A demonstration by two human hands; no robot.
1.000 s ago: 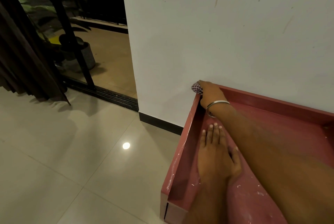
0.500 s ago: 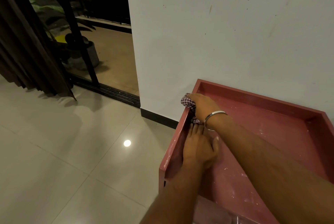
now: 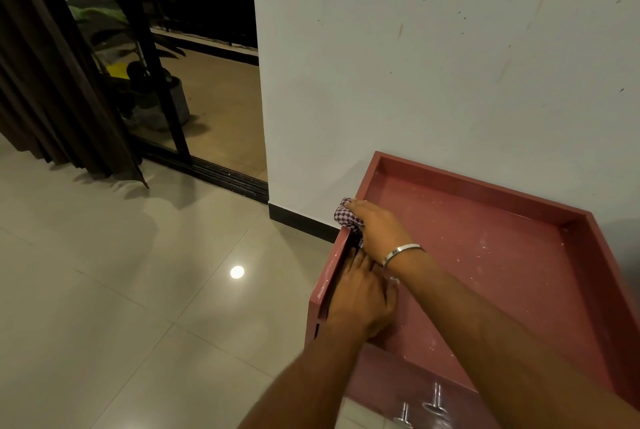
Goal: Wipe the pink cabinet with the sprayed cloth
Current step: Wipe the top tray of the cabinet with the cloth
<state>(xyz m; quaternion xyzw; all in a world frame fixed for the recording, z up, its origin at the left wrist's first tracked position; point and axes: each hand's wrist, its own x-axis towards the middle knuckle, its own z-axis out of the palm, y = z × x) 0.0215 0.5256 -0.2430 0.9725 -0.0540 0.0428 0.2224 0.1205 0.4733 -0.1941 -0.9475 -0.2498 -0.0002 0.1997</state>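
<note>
Two hands on the cabinet (image 3: 491, 255): right hand (image 3: 375, 226) clutching the cloth (image 3: 347, 215) on the left rim, near the back corner; left hand (image 3: 358, 293) flat, unclenched, pressing the top beside it.

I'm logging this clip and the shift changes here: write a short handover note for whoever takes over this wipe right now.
Right hand: grips the checked cloth, pressed on the left rim of the pink cabinet, about midway along.
Left hand: flat on the cabinet top, just inside that rim, holding nothing.
Done: cannot be judged from this frame.
Left: white specks dot the recessed top, so that surface looks unwiped; the other rims too, probably.
</note>
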